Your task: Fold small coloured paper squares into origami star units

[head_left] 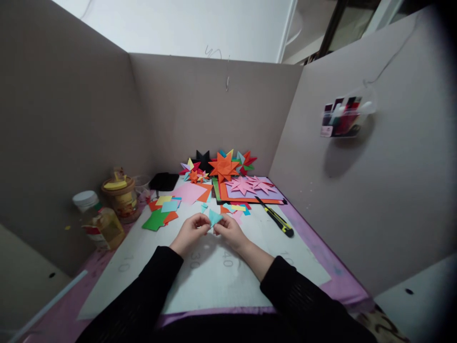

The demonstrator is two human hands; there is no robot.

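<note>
Both hands met over the middle of the mat, and between them they pinched a small light-blue folded paper (214, 217). The left hand (191, 231) gripped its left edge with closed fingertips; the right hand (230, 231) clamped the right side the same way, so the piece stood lifted just off the surface, probably to keep a crease tight while it was worked.

Just beyond the hands lay loose paper scraps (235, 208) in blue, yellow and pink, near enough to pick from. Further left of the left hand sat a stack of coloured squares (162, 212), green lowest. To the right of the right hand a yellow-and-black utility knife (276, 219) rested diagonally, well apart from the fingers. Far beyond, finished paper stars (224, 166) leaned against the back wall, out of the working area.

The surface was a pale cutting mat (214, 281) with printed numbers, on a purple sheet. Grey cardboard partitions (71, 119) enclosed the desk on three sides; a jar (121, 197) and a bottle (102, 224) stood far left
</note>
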